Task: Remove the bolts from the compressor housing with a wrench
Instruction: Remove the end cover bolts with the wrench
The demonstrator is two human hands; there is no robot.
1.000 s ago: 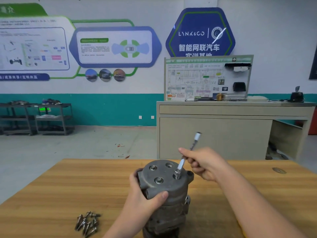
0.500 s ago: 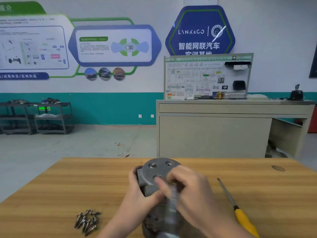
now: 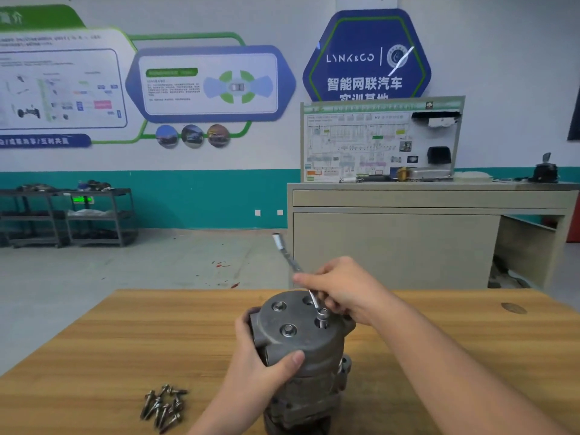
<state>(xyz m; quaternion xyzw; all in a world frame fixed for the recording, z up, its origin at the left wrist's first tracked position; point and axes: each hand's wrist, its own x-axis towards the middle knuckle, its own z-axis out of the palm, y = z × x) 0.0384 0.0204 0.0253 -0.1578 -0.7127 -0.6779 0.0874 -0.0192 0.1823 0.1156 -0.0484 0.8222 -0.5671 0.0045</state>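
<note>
The left hand (image 3: 266,365) comes up from six o'clock, its forearm bare, and wraps the upright compressor housing (image 3: 301,350) from the nine o'clock side, thumb laid across the near face and fingers curled round the far flank. The right hand (image 3: 342,287) reaches in from five o'clock along a long bare forearm, knuckles up. Its fingers pinch the thin wrench (image 3: 298,271), which leans toward eleven o'clock.

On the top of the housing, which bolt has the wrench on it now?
The bolt at the right edge, beside the right hand; the wrench socket covers it, others are bare.
</note>
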